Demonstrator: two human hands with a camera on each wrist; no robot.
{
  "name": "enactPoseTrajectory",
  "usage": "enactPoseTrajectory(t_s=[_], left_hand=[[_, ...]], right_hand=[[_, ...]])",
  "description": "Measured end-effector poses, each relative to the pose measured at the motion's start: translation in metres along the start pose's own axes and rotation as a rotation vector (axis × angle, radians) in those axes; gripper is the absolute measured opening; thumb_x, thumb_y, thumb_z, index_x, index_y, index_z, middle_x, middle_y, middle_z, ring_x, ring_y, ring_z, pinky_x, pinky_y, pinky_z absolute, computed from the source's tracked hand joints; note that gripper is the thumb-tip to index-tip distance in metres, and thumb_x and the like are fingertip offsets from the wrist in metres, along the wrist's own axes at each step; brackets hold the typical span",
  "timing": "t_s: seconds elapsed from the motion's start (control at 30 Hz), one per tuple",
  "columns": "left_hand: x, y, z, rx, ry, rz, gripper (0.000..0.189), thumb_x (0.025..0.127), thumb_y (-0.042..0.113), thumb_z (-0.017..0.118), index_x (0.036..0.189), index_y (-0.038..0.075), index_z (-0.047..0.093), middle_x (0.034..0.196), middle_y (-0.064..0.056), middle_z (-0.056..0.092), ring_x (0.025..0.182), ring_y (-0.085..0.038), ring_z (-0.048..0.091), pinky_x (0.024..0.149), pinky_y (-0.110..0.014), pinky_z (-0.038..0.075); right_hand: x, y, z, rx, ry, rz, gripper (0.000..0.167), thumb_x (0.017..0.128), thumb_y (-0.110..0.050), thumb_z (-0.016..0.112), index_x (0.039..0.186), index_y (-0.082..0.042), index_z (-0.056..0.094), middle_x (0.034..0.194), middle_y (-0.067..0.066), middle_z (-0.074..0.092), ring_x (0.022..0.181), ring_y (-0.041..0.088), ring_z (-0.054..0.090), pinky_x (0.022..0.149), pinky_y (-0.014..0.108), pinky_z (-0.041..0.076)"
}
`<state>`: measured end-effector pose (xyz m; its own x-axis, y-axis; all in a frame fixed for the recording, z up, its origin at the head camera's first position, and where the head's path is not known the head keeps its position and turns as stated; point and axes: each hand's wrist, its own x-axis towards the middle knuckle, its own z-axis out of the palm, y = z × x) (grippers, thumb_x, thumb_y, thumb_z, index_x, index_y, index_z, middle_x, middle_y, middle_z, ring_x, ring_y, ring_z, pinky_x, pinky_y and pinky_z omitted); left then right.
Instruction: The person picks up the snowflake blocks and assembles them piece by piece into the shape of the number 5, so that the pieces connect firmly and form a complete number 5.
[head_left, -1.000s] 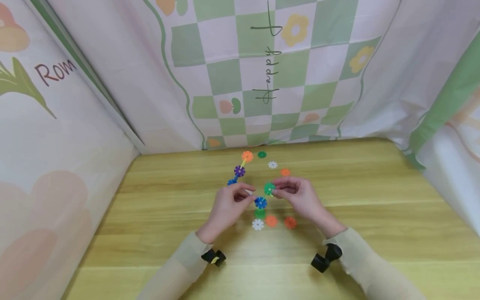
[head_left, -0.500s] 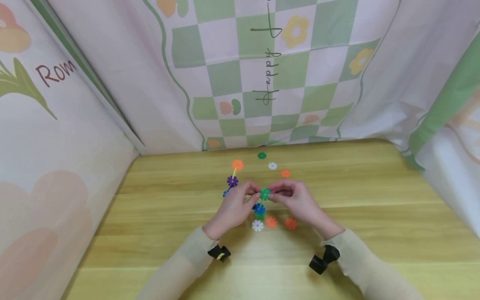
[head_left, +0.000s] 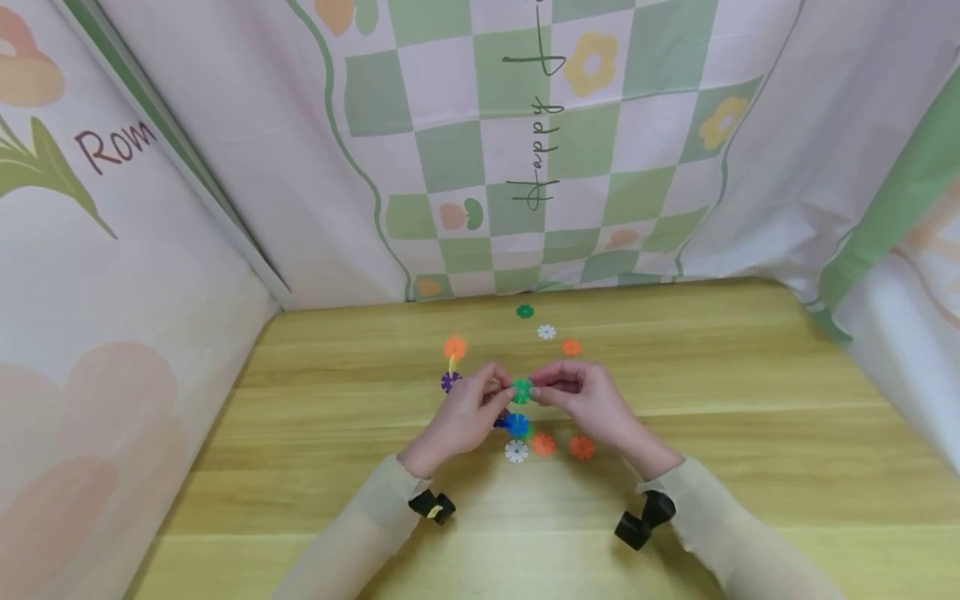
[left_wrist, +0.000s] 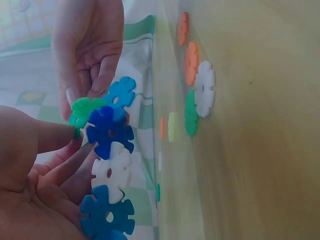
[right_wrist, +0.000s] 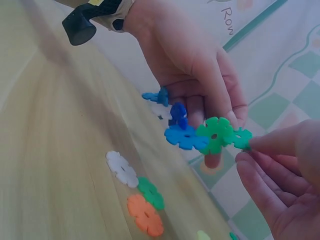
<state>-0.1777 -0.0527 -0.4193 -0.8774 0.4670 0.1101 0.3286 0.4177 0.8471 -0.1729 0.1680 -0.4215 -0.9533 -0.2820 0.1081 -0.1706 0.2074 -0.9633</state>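
Observation:
A chain of notched flower-shaped plastic discs is in the hands. My left hand (head_left: 467,412) pinches a green disc (right_wrist: 215,135) at the chain's end, beside a light blue disc (right_wrist: 186,138). From the right, my right hand (head_left: 597,402) pinches a second green disc (right_wrist: 241,138) between thumb and fingertips, its edge right at the first one. In the left wrist view a dark blue disc (left_wrist: 110,131), a white disc (left_wrist: 112,172) and a blue disc (left_wrist: 107,212) follow along the chain. Beyond the left hand trail a purple disc (head_left: 451,382) and an orange disc (head_left: 454,347).
Loose discs lie on the wooden table (head_left: 315,467): a white one (head_left: 516,452) and orange ones (head_left: 581,447) near the hands. Farther back lie green (head_left: 525,311), white (head_left: 546,332) and orange (head_left: 572,347) discs. A patterned curtain (head_left: 510,150) stands behind the table.
My right hand has moved left with its green disc, up to the left fingertips. The chain's orange and purple end has swung left and toward the person.

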Motion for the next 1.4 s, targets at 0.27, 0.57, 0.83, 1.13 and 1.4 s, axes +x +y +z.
enactPoseTrajectory(t_s=[0.27,0.57,0.83,1.13,1.4], left_hand=[[-0.003,-0.009,-0.003,0.007,0.022,-0.059,0.01,0.108,0.018,0.053,0.111,0.009,0.057,0.096,-0.01,0.072,0.067,-0.014,0.059,0.052,-0.028,0.046],[-0.004,-0.014,-0.004,-0.005,0.047,-0.063,0.011,0.107,0.02,0.055,0.112,0.01,0.058,0.099,-0.004,0.072,0.076,-0.012,0.065,0.056,-0.029,0.05],[-0.006,-0.014,-0.006,-0.049,0.045,-0.074,0.011,0.108,0.022,0.055,0.107,0.011,0.056,0.088,0.0,0.07,0.051,-0.012,0.049,0.046,-0.027,0.043],[-0.007,-0.015,-0.005,-0.063,0.045,-0.076,0.013,0.108,0.023,0.055,0.107,0.01,0.054,0.075,0.0,0.065,0.049,-0.013,0.048,0.045,-0.028,0.044],[-0.008,-0.013,-0.005,-0.076,0.048,-0.078,0.01,0.108,0.02,0.055,0.108,0.01,0.055,0.082,0.001,0.069,0.048,-0.013,0.046,0.045,-0.027,0.042]], right_hand=[[-0.003,0.009,-0.008,-0.125,-0.035,-0.002,0.023,0.093,-0.01,0.076,0.11,0.004,0.072,0.101,0.008,0.074,0.09,0.025,0.071,0.081,0.038,0.059],[-0.013,0.028,-0.011,-0.364,-0.236,-0.038,0.022,0.086,-0.013,0.083,0.105,-0.004,0.076,0.097,0.002,0.073,0.086,0.016,0.067,0.075,0.028,0.057],[-0.017,0.033,-0.01,-0.455,-0.249,-0.044,0.028,0.079,-0.022,0.089,0.101,-0.009,0.077,0.094,-0.003,0.068,0.083,0.016,0.061,0.072,0.028,0.053],[-0.017,0.033,-0.009,-0.445,-0.266,-0.067,0.021,0.083,-0.02,0.087,0.098,-0.011,0.076,0.093,-0.004,0.068,0.083,0.015,0.06,0.071,0.028,0.051],[-0.019,0.033,-0.003,-0.435,-0.284,-0.028,0.021,0.082,-0.019,0.087,0.098,-0.012,0.075,0.094,-0.004,0.067,0.084,0.015,0.06,0.071,0.028,0.052]])
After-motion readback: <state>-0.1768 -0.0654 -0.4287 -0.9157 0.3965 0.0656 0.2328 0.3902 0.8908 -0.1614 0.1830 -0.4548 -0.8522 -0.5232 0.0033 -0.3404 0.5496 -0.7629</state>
